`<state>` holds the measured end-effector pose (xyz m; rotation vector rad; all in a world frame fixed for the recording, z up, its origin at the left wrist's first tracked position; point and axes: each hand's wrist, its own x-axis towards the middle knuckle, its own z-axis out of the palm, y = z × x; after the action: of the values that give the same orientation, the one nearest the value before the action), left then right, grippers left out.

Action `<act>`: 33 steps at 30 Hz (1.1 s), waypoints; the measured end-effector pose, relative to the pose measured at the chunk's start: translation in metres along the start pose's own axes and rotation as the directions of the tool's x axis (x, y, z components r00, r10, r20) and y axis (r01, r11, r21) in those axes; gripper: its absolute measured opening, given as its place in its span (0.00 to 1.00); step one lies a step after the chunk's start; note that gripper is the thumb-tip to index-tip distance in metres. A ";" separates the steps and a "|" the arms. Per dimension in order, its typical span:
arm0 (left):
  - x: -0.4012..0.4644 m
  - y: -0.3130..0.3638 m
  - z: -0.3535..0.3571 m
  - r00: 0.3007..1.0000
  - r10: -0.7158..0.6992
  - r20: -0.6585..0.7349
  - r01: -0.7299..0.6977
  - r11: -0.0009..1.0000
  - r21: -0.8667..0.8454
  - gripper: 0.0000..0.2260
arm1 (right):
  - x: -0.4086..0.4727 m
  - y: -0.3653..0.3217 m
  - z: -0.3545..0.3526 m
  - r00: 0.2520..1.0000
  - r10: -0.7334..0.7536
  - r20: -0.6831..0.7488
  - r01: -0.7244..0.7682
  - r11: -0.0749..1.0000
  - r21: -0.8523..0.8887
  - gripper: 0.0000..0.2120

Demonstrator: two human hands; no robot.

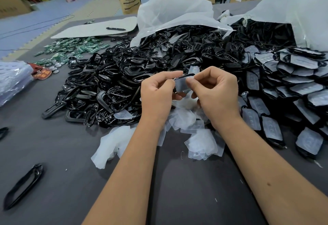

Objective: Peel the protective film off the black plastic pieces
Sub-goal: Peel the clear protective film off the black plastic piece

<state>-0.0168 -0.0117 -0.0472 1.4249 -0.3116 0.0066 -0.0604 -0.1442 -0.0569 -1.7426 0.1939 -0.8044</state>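
head view: a black piece (183, 75) is gripped by the left hand (157, 91); its film (182, 85) is pinched by the right hand (217, 91).

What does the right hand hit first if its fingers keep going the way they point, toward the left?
Probably the left hand: the right hand fingers pinch the film on the black plastic piece between them. Depth unclear.

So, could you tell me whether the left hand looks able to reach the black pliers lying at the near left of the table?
Probably yes: the pliers lie alone on bare table, but the left hand would first have to release the black piece.
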 end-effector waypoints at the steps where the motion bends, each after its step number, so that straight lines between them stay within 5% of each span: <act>1: -0.001 0.000 0.001 1.000 -0.001 0.004 0.001 1.000 -0.005 0.16 | 0.000 0.000 0.001 1.000 -0.018 -0.015 0.017 0.999 -0.047 0.08; 5: -0.002 0.001 0.002 1.000 -0.004 0.003 0.004 1.000 -0.013 0.16 | -0.001 -0.004 0.002 0.997 -0.053 -0.059 0.045 0.989 -0.143 0.08; 14: -0.001 0.008 0.006 1.000 0.013 0.019 -0.014 1.000 0.019 0.16 | 0.001 -0.004 0.000 0.987 0.025 -0.157 -0.033 0.998 -0.051 0.07; 24: 0.000 0.007 0.007 0.995 0.097 0.017 -0.098 0.985 0.140 0.09 | 0.003 0.001 0.000 0.992 0.050 -0.112 -0.047 0.999 0.025 0.07; 33: 0.004 0.005 0.002 0.998 0.055 0.014 -0.055 0.998 0.009 0.10 | 0.002 0.001 -0.002 0.993 0.107 -0.049 -0.102 0.990 0.095 0.14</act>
<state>-0.0143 -0.0134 -0.0417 1.4257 -0.3629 0.0429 -0.0593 -0.1473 -0.0566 -1.6120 0.2779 -0.7725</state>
